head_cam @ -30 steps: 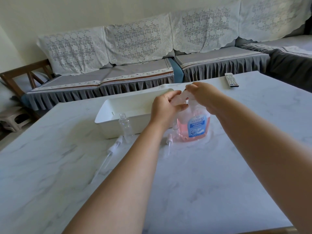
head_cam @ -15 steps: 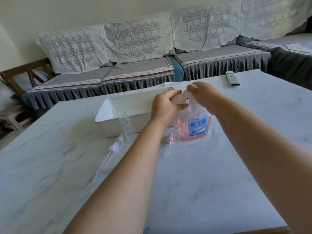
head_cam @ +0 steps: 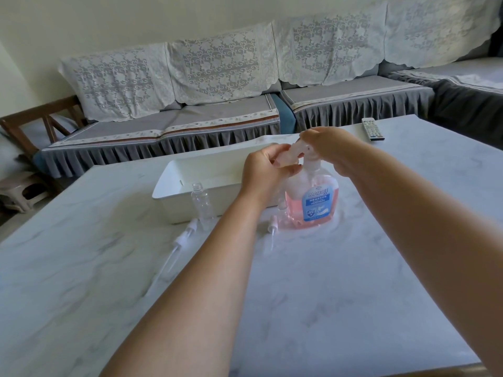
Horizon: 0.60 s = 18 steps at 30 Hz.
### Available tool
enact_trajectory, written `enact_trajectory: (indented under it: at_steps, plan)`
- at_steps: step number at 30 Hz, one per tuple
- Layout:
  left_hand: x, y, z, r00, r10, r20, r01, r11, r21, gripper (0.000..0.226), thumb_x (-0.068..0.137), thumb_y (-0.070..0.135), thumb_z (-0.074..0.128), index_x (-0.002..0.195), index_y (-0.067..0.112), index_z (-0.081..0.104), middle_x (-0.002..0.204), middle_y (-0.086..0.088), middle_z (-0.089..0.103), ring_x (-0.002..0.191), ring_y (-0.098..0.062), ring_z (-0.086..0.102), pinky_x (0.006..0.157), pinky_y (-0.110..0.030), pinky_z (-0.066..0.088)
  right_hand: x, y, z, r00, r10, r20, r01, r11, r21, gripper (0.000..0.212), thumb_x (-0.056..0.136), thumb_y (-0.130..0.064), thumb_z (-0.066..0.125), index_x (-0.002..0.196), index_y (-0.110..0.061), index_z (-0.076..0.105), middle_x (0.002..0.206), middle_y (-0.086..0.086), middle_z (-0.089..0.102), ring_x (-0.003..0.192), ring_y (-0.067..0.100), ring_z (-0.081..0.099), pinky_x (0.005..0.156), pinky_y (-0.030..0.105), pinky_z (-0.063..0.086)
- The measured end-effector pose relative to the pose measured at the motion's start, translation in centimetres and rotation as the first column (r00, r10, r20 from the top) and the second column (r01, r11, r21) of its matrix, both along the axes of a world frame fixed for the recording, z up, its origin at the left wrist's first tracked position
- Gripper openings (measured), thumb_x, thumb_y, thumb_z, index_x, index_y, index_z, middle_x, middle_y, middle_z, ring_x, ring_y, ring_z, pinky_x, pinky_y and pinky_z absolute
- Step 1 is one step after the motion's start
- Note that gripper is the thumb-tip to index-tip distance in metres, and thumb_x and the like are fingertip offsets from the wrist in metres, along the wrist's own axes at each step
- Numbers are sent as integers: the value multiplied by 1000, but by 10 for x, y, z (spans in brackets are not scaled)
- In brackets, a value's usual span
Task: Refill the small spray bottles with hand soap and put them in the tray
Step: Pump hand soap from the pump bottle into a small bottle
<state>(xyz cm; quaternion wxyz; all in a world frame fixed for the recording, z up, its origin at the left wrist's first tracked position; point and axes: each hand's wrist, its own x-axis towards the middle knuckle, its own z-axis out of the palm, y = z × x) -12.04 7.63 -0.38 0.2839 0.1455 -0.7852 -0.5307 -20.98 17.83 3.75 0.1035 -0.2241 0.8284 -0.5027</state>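
A pink hand soap bottle (head_cam: pixel 313 202) with a blue label stands on the marble table. My right hand (head_cam: pixel 329 148) rests on top of its pump head, fingers curled over it. My left hand (head_cam: pixel 261 172) grips a small clear spray bottle (head_cam: pixel 289 158), tilted under the pump's spout. Another small empty bottle (head_cam: pixel 202 204) stands uncapped in front of the white tray (head_cam: pixel 174 191). Two loose spray caps with dip tubes lie on the table, one (head_cam: pixel 182 238) to the left and one (head_cam: pixel 272 224) beside the soap bottle.
A remote control (head_cam: pixel 372 128) lies at the table's far right. A grey sofa (head_cam: pixel 177 123) with lace covers runs behind the table. A wooden chair (head_cam: pixel 32 123) and a small stool (head_cam: pixel 19 191) stand at the left.
Both hands stay at the pump with the small bottle under the spout; almost nothing has moved. The view has shifted slightly.
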Motion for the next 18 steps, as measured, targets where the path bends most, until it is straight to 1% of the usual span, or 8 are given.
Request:
enact_trajectory:
  at_steps: [1,3,5,7,9,12,15,18]
  plan:
    - [0,0,0,1000,-2,-1,2,1000,1,43,77,5,79,118,13,70,98,4,73,88,-8,65,84,-22,54,0,-1,-1,1000,12,-19,-12,1000,7,23,96,-26,41,98,-13,60,71,1,45,61,12,39,54,26,31]
    - [1,1,1,1000,-3,7,3,1000,-6,45,77,6,80,120,13,69,99,5,72,89,-8,65,85,-21,53,0,-4,-5,998,18,-64,-16,999,32,25,96,-24,39,102,-11,59,80,7,49,69,16,42,57,28,33]
    - [1,2,0,999,-8,32,9,1000,-18,46,77,6,81,121,13,69,96,8,69,87,-6,62,78,-12,51,2,-5,-12,996,2,-88,2,999,52,28,96,-22,37,106,-7,59,88,12,50,73,20,43,58,28,33]
    - [3,4,-2,999,-15,51,16,1000,-13,46,78,6,80,122,13,68,97,8,68,89,-8,62,69,-4,47,4,-4,-17,995,3,-95,1,999,45,29,96,-21,38,107,-6,60,87,12,51,71,19,43,58,28,32]
    - [3,5,-2,998,-15,55,15,1000,-4,46,78,6,79,123,13,67,98,6,68,90,-10,63,66,-2,46,5,-3,-17,997,3,-75,0,999,40,30,96,-23,38,107,-6,60,88,12,51,74,21,43,61,29,33]
    - [3,5,2,999,-15,40,14,1000,7,47,78,5,78,123,12,67,100,4,70,91,-10,63,73,-8,49,2,-2,-10,999,7,-32,-6,1000,19,28,96,-26,39,102,-9,60,87,10,51,79,22,44,65,30,33]
    - [2,5,5,1000,-9,27,9,1000,6,45,78,6,79,121,13,69,105,0,74,89,-10,65,82,-20,52,1,-1,-2,1000,1,-2,-1,1000,16,22,96,-28,40,93,-15,58,79,5,48,76,18,43,59,28,32]
    - [1,5,5,1000,-6,28,6,1000,7,45,79,8,79,122,13,69,109,-1,74,90,-10,65,79,-17,52,2,-1,1,1000,-7,4,7,999,36,23,95,-27,40,96,-15,59,81,6,47,76,17,42,57,26,30]
